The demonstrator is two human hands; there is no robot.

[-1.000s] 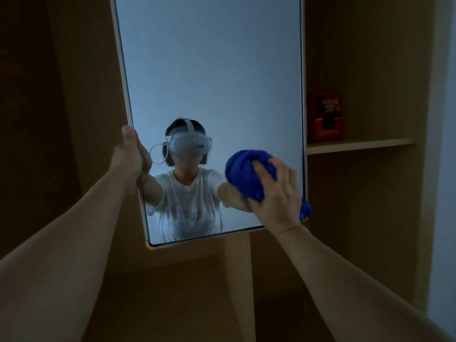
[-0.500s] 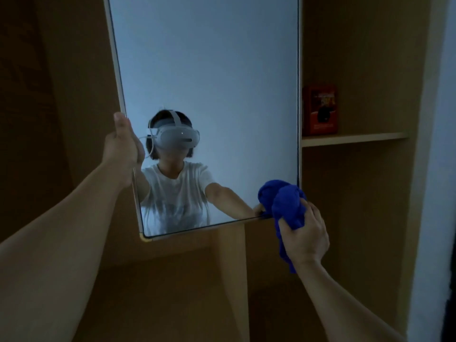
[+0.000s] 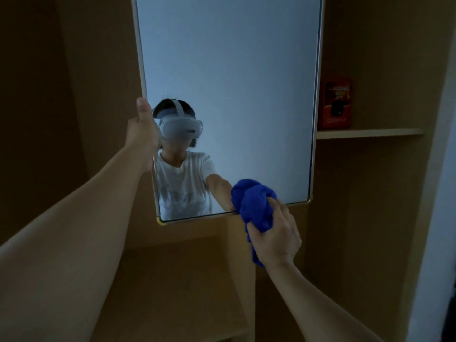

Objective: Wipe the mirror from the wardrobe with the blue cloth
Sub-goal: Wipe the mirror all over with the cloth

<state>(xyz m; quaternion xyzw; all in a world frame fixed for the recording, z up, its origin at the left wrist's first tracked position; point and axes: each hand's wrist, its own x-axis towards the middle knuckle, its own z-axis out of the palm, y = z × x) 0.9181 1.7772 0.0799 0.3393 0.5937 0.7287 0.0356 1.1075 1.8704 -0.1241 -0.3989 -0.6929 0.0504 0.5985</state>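
Clearly we are in the middle of the wiping, down at the bottom of the glass. We hold the mirror point(image 3: 229, 82) upright in front of the wardrobe point(image 3: 385, 218), our left hand point(image 3: 144, 134) wrapped round its left edge with the thumb pointing up. Our right hand point(image 3: 276, 233) clutches the bunched blue cloth point(image 3: 254, 203), fingers curled into it, and the wad presses against the lower edge of the mirror, right of the middle, half on the glass and half over the frame. A tail of cloth hangs below the hand. How much of the surface has been cleaned we cannot tell: the glass looks even and shows no streaks or wet marks. We judge that the bottom right corner, near the cloth, and the strip along the bottom left remain to be covered. A red box point(image 3: 335, 103) stands on the shelf point(image 3: 370, 133) to the right, untouched.
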